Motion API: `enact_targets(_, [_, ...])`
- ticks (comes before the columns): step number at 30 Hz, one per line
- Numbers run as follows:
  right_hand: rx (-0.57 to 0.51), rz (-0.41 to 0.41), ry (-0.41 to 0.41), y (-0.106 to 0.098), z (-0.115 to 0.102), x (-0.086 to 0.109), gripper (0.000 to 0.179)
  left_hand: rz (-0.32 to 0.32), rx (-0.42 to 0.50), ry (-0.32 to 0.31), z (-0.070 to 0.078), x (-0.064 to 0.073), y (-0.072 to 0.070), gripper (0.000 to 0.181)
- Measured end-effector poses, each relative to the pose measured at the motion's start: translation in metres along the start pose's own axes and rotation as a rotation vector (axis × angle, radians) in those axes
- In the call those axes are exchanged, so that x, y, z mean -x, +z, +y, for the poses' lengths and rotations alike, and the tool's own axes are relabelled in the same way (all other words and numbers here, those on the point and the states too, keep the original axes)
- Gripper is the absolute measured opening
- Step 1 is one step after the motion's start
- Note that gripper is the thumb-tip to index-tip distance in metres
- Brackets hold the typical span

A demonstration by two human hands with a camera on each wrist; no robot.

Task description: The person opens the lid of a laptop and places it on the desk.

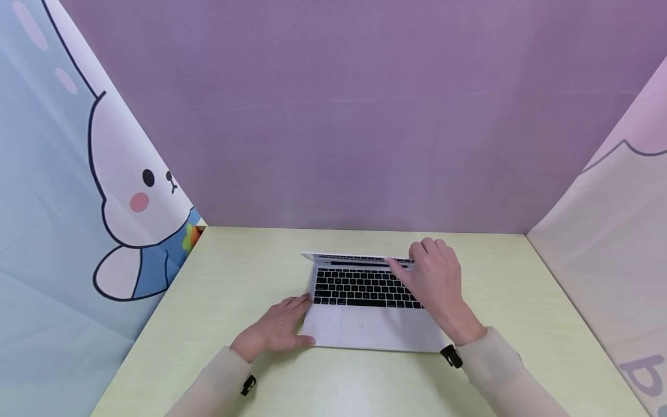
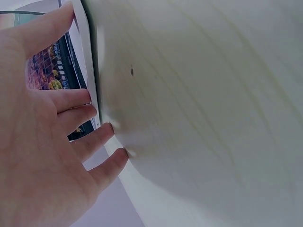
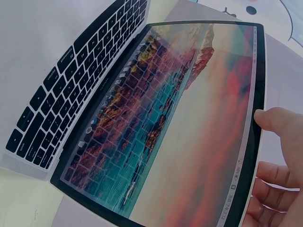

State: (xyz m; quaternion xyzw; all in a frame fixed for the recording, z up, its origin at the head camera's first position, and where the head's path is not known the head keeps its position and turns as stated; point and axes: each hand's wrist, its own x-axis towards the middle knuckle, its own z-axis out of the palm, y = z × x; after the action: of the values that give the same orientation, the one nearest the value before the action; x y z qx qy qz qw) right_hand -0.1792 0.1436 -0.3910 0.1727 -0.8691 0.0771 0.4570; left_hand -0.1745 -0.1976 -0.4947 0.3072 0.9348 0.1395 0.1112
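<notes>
A silver laptop [image 1: 325, 327] with black keys sits on the table, its lid raised and seen nearly edge-on from above. My left hand [image 1: 278, 327] rests at the base's left side, thumb at the front corner and fingers extended along the edge; the left wrist view shows its fingertips [image 2: 119, 155] against the side and tabletop. With my right hand [image 1: 438, 281] I grip the lid's top edge near its right end. In the right wrist view the thumb lies on the black bezel, the other fingers behind the lid. The lit screen [image 3: 203, 123] displays a coastal picture.
The pale wooden table [image 1: 250, 260] extends around the laptop. A purple cloth [image 1: 365, 116] hangs behind it. Printed curtains flank both sides, the left curtain [image 1: 47, 243] bearing a cartoon rabbit. Black straps [image 1: 451, 356] show at the cuffs.
</notes>
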Motion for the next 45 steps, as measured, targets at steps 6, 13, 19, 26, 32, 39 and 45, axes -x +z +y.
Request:
enact_targets(6, [-0.006,-0.001,0.016,0.003,0.001,-0.005,0.049,0.003,0.002,-0.001,0.0,0.0,0.001,0.088])
enact_targets(13, [0.004,-0.006,0.032,0.007,0.004,-0.01,0.051,0.009,-0.004,0.006,-0.001,0.0,0.0,0.089])
enact_targets(19, [0.011,-0.013,0.038,0.009,0.005,-0.014,0.051,0.008,-0.013,0.006,-0.001,0.001,0.0,0.088])
enact_targets(26, [0.027,-0.013,0.033,0.011,0.007,-0.018,0.053,-0.002,0.019,-0.014,0.0,0.001,-0.001,0.089])
enact_targets(32, [0.016,-0.016,0.041,0.015,0.009,-0.022,0.053,-0.011,0.022,-0.026,0.001,0.0,0.0,0.089])
enact_targets(39, [0.018,-0.019,0.05,0.019,0.012,-0.025,0.053,-0.02,0.017,-0.038,0.0,-0.002,0.001,0.088])
enact_targets(45, [0.031,-0.008,0.041,0.022,0.014,-0.028,0.054,-0.014,0.016,-0.031,0.0,-0.002,0.002,0.088])
